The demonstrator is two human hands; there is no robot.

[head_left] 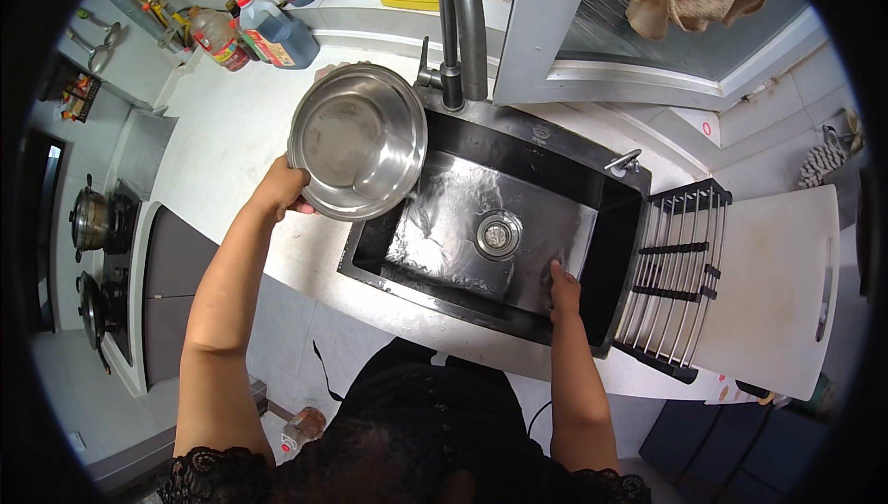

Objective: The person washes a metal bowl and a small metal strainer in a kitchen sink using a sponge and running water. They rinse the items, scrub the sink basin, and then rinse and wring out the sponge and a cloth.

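white counter (208, 102), labelled btls (279, 40), l. fingers (294, 182) gripping steel basin (347, 134)

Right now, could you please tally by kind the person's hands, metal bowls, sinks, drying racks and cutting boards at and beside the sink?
Hands: 2, left hand and right hand
Metal bowl: 1
Sink: 1
Drying rack: 1
Cutting board: 1
Total: 6

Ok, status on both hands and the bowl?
Left hand gripping metal bowl at its rim. Right hand at sink, no held object visible. Faucet close beside bowl, possibly in the way.
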